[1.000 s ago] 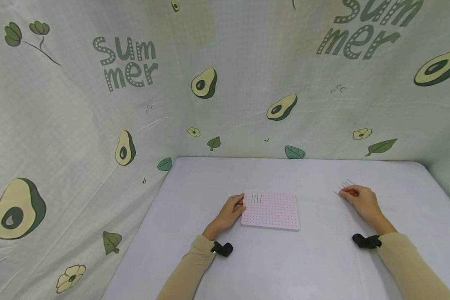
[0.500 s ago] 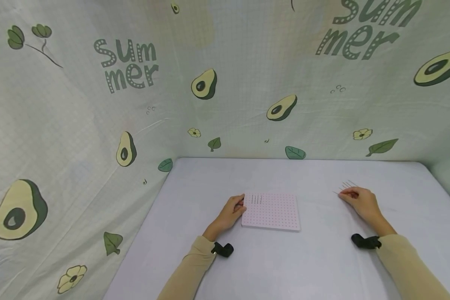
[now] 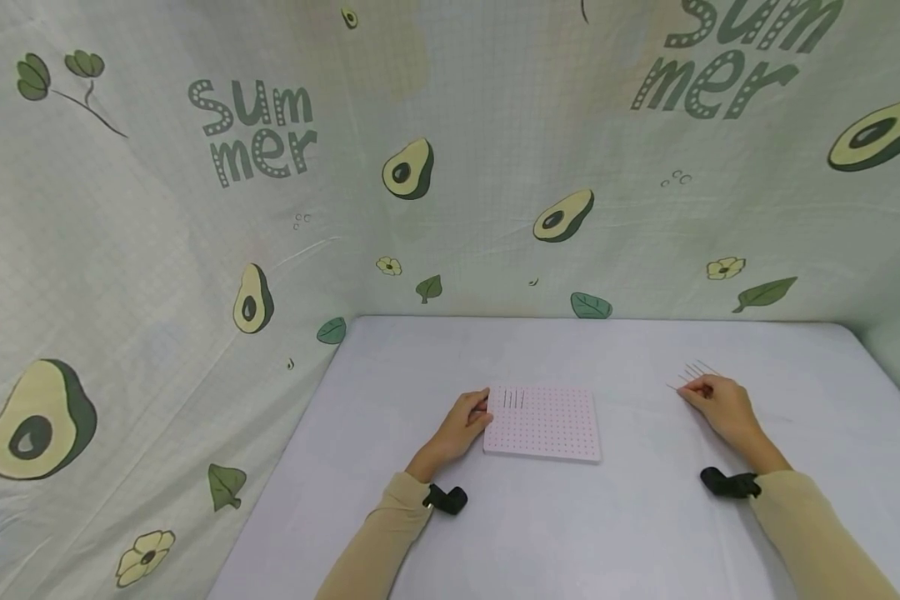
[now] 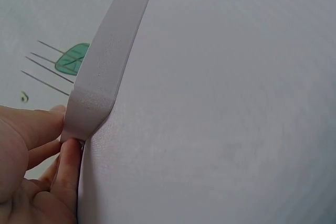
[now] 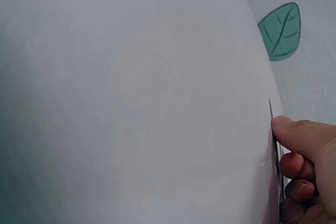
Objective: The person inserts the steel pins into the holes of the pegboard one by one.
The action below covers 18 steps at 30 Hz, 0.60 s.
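A pink pegboard (image 3: pixel 558 433) dotted with holes lies on the table, and several thin dark needles (image 3: pixel 513 398) stand upright in its upper left corner. My left hand (image 3: pixel 456 427) grips the board's left edge. In the left wrist view, thumb and fingers hold the corner of its side wall (image 4: pixel 102 66), with needles (image 4: pixel 45 83) jutting out beyond. Off to the right, my right hand (image 3: pixel 726 410) pinches a thin needle (image 5: pixel 271 109) low at the table, its tip poking past the thumb. More loose needles (image 3: pixel 696 368) lie just beyond those fingers, partly hidden by the hand.
The table (image 3: pixel 607 533) has a white cover. Behind and to the left hangs a pale cloth (image 3: pixel 480 100) printed with avocados and leaves. Each wrist carries a black camera mount, such as the right one (image 3: pixel 729 483).
My right fingertips have come very slightly nearer to my body at the needles. My left hand and the board stay put.
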Available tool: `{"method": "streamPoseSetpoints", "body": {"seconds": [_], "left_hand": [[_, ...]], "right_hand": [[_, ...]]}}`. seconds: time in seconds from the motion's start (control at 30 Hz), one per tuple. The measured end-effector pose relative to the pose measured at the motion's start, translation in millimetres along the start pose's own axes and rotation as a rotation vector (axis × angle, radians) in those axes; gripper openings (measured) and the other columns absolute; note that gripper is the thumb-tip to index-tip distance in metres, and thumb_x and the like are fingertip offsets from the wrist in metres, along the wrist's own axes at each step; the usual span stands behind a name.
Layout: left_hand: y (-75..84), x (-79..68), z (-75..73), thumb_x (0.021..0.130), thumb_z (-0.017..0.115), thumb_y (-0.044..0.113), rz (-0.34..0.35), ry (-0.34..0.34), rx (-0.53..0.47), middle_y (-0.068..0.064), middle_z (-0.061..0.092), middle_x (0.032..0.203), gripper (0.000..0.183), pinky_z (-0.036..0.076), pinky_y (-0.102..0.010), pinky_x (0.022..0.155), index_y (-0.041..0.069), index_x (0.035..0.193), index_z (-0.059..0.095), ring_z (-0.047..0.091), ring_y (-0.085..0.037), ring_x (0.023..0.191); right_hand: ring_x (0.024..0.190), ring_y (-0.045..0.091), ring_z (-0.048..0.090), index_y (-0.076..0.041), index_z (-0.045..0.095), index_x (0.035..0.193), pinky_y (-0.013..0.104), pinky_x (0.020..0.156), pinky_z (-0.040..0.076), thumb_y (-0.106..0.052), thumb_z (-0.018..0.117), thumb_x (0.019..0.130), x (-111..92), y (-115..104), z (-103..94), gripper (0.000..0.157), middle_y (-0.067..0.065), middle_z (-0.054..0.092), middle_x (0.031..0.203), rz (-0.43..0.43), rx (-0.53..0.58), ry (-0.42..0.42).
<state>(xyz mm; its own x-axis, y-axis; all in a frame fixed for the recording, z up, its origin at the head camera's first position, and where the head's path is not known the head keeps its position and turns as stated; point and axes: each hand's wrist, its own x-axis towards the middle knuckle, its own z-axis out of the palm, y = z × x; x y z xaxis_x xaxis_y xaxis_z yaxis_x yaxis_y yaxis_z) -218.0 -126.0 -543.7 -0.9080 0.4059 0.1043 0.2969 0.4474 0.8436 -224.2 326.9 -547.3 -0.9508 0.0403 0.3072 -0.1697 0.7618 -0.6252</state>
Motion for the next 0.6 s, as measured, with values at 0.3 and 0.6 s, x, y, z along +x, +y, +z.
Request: {"method": "streamPoseSetpoints", "body": {"seconds": [0.3, 0.6], "left_hand": [[-0.3, 2.1, -2.7, 0.103, 0.054, 0.006, -0.020, -0.010, -0.017, -0.021, 0.044, 0.134, 0.051, 0.045, -0.038, 0.105, -0.006, 0.149, 0.036, 0.050, -0.029, 0.121], [-1.8, 0.9, -1.9, 0.102, 0.055, 0.006, -0.024, -0.013, -0.007, -0.022, 0.045, 0.135, 0.052, 0.045, -0.034, 0.105, -0.007, 0.149, 0.037, 0.051, -0.030, 0.121]], "right_hand": [[0.066, 0.014, 0.043, 0.008, 0.065, 0.086, 0.025, 0.054, 0.034, -0.005, 0.070, 0.092, 0.3, -0.4, 1.8, 0.015, 0.007, 0.055, 0.073, -0.022, 0.005, -0.001], [0.069, 0.008, 0.045, 0.008, 0.064, 0.091, 0.020, 0.057, 0.036, -0.007, 0.065, 0.097, 0.4, -0.3, 1.6, 0.016, 0.011, 0.059, 0.078, -0.040, 0.043, 0.012]]}}
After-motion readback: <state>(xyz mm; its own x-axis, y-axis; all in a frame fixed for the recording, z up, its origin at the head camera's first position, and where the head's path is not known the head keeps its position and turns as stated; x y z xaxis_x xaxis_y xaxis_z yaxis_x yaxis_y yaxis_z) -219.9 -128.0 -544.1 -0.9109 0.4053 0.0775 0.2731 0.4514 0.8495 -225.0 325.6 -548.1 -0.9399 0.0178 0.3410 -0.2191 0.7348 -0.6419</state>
